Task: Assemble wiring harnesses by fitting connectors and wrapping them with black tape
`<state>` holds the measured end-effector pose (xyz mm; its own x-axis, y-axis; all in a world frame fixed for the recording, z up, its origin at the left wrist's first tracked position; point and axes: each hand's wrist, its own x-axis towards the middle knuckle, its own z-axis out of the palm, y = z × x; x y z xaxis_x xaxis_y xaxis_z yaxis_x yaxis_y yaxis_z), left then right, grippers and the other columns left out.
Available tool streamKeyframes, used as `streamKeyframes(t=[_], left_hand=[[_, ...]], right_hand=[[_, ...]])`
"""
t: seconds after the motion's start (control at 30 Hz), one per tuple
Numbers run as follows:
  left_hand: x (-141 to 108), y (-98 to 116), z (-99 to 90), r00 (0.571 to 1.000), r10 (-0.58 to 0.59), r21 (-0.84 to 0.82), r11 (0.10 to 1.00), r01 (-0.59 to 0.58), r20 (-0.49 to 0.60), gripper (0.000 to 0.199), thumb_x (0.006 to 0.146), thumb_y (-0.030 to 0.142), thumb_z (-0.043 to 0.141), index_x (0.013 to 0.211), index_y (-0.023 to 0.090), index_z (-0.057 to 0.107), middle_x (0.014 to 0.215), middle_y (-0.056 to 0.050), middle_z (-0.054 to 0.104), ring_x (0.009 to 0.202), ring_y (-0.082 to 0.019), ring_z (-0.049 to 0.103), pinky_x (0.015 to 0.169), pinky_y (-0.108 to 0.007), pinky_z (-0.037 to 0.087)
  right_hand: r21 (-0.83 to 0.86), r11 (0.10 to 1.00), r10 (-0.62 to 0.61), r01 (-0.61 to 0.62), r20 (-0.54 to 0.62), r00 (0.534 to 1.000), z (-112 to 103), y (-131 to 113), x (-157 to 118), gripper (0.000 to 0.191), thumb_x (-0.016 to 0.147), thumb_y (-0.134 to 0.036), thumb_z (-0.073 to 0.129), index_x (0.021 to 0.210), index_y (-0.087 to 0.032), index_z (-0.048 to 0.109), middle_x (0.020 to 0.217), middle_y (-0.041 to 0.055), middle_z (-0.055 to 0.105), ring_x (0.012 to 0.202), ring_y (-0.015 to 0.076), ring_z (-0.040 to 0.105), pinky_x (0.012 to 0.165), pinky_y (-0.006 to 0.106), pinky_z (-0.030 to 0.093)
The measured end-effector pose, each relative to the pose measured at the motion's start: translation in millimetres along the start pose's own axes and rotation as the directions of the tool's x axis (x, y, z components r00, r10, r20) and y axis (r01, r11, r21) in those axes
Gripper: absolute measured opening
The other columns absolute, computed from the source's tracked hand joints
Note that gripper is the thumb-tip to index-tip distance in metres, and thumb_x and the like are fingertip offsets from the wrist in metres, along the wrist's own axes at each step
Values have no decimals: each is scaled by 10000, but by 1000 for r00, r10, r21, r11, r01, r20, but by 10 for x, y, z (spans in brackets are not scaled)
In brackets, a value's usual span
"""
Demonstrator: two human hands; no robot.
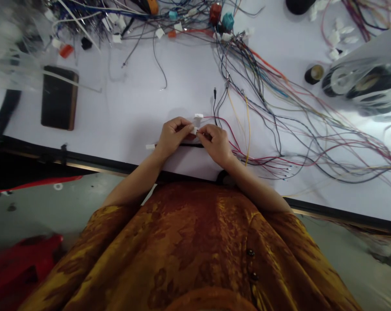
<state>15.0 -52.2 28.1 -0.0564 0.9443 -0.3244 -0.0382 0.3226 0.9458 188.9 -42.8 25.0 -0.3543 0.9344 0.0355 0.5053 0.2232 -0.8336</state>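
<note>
My left hand (pixel 174 136) and my right hand (pixel 215 144) meet at the middle of the white table top (pixel 134 108), their fingertips pinching a small white plastic connector (pixel 194 130). The fingers hide most of it. A second white connector (pixel 198 116) lies just beyond my fingertips, with a thin red wire (pixel 219 124) running away to the right. Below my left hand, a black wire (pixel 190 145) leads to a white piece (pixel 150 147) on the table.
Loose multicoloured wires (pixel 295 129) spread across the right of the table, and a tangled wire heap (pixel 182 17) lies along the far side. A dark rectangular block (pixel 59 98) sits at left. Wire spools in clear plastic (pixel 360 82) lie at far right.
</note>
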Motion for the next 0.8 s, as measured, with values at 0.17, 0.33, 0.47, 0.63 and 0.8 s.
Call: streamKeyframes(t=[0.17, 0.33, 0.47, 0.63, 0.8], left_hand=[[6, 17, -3, 1000, -9, 24, 1000, 9, 12, 71, 823, 188, 697, 787, 181, 636, 700, 17, 691, 602, -114, 679, 662, -258, 619], [11, -8, -9, 1000, 13, 38, 999, -13, 17, 103, 821, 226, 715, 781, 188, 628, 690, 22, 682, 608, -113, 679, 660, -246, 617], [12, -26, -12, 1000, 7, 29, 1000, -8, 26, 91, 832, 215, 702, 790, 184, 628, 697, 20, 690, 594, -109, 675, 660, -251, 620], [6, -6, -1, 1000, 11, 25, 1000, -12, 22, 83, 839, 186, 691, 787, 179, 627, 681, 23, 679, 582, -100, 669, 643, -233, 609], [2, -12, 12, 999, 46, 43, 998, -46, 18, 81, 849, 168, 678, 787, 186, 627, 670, 24, 684, 590, -101, 666, 646, -230, 605]], right_hand=[[70, 990, -122, 125, -47, 991, -1, 64, -25, 144, 894, -149, 599, 766, -205, 562, 760, -2, 593, 715, 130, 526, 699, 284, 413], [92, 978, -177, 185, -86, 980, 40, 86, -22, 159, 898, -131, 599, 766, -210, 560, 772, 2, 598, 723, 134, 538, 695, 290, 417], [110, 980, -152, 165, -118, 981, 21, 85, -22, 164, 916, -178, 595, 757, -205, 563, 731, -9, 570, 687, 122, 517, 670, 281, 409], [98, 984, -139, 150, -108, 984, 33, 87, -24, 151, 910, -200, 598, 764, -204, 561, 743, -2, 592, 707, 126, 528, 706, 287, 437], [68, 984, -160, 165, -68, 985, 57, 95, -18, 153, 905, -159, 591, 763, -211, 565, 775, 7, 613, 738, 141, 551, 730, 302, 454]])
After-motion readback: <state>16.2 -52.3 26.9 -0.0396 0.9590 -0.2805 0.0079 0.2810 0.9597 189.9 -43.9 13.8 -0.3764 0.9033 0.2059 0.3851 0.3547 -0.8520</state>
